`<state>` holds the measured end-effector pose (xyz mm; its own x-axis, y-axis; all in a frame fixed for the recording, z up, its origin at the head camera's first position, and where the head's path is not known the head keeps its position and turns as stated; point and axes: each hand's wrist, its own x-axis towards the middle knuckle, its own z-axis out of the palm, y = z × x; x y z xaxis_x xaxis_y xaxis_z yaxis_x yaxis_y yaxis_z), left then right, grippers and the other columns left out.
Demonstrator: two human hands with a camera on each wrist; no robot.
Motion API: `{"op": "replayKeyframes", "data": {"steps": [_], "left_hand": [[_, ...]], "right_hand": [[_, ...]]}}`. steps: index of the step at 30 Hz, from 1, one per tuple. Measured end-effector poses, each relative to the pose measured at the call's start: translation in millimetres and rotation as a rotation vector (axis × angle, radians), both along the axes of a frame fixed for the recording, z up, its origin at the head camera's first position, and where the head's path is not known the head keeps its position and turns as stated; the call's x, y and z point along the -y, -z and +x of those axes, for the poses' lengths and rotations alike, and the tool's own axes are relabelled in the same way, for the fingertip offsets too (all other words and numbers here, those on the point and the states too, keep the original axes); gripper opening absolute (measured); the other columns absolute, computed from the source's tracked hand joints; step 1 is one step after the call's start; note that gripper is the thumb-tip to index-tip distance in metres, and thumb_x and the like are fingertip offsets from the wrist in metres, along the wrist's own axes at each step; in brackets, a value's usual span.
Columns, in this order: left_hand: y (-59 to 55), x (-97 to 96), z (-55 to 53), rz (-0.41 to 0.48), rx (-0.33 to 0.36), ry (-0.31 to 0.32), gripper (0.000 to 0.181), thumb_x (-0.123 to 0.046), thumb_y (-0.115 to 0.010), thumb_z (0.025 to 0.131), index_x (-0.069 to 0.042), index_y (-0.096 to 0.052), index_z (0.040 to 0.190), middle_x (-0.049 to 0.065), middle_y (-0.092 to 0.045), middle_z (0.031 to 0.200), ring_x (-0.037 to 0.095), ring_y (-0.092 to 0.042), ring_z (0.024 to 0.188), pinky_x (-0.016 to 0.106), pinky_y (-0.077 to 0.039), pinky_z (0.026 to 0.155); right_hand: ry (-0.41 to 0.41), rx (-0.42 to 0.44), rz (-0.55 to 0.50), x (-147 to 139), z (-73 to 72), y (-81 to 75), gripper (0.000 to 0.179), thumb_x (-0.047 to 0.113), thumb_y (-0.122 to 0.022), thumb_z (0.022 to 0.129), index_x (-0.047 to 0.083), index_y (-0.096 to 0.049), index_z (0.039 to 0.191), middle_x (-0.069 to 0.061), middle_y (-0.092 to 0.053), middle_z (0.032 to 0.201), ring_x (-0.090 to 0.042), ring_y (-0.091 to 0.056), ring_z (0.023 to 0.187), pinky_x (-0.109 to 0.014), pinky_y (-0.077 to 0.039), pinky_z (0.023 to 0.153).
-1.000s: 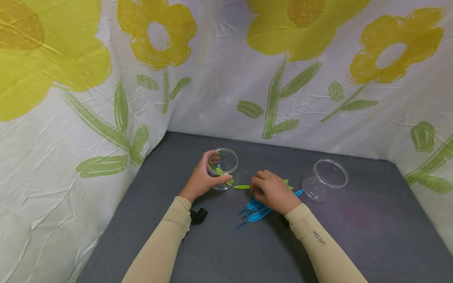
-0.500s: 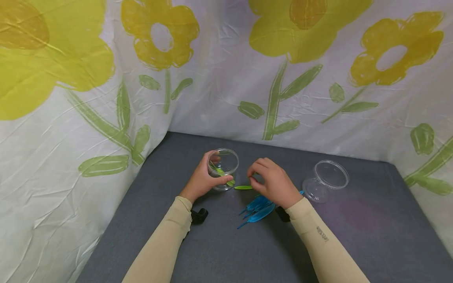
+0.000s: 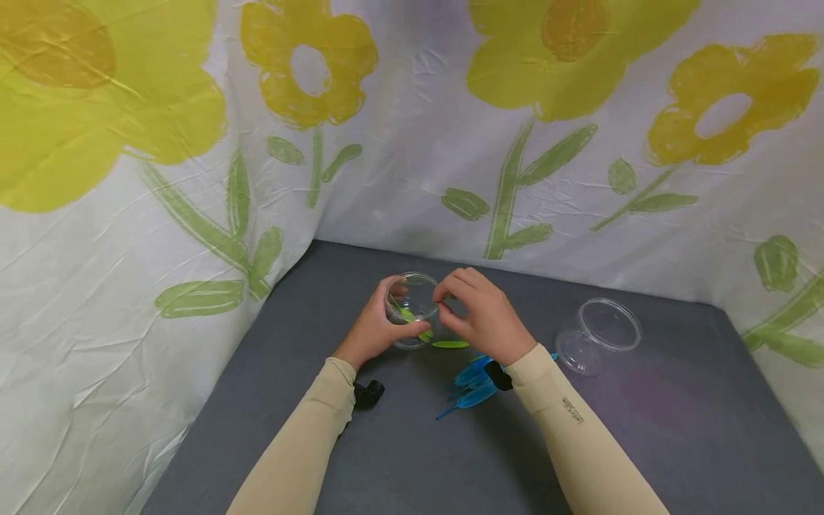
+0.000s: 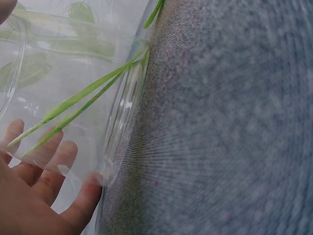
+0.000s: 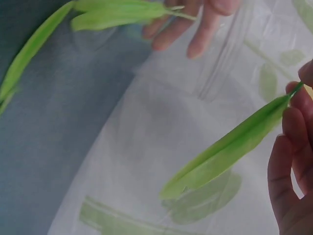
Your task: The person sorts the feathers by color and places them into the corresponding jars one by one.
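Note:
In the head view my left hand (image 3: 376, 325) grips a clear plastic cup (image 3: 415, 304) by its side, thumb across the front. Slender green feathers (image 4: 78, 96) lean inside the cup, as the left wrist view shows. My right hand (image 3: 481, 315) is at the cup's right rim. Its thumb and fingertips pinch a single green feather (image 5: 230, 147) by the quill, with the vane hanging down toward the lower left in the right wrist view. Another green feather (image 3: 450, 344) lies on the table just right of the cup. Blue feathers (image 3: 475, 395) lie in a bunch below the right hand, partly covered by the wrist.
A second clear plastic container (image 3: 579, 350) with a wide rim stands to the right on the dark grey table (image 3: 399, 458). A white cloth (image 3: 399, 179) printed with yellow flowers hangs behind and at the sides. Black wrist straps (image 3: 369, 393) show under the forearms.
My right hand has lifted from the feathers on the table and moved up and left to the cup's rim. The left hand keeps its grip on the cup.

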<state>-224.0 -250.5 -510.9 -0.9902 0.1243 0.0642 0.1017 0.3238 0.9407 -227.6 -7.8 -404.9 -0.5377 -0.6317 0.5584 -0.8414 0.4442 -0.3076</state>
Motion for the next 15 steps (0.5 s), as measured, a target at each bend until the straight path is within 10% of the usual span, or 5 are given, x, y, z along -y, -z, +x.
{"op": "replayKeyframes", "data": {"steps": [15], "left_hand": [[4.6,1.0,-3.4,0.021,-0.011,0.019,0.106,-0.06,-0.091,0.082,-0.038,-0.029,0.165,-0.004,-0.047,0.158,0.022,-0.054,0.142,0.054,-0.052,0.114]], "right_hand": [[-0.089,-0.045,-0.109,40,0.4,-19.6,0.01,0.005,-0.071,0.101,0.013,-0.069,0.106,-0.001,-0.069,0.109,-0.019,-0.06,0.101,-0.034,-0.056,0.091]]}}
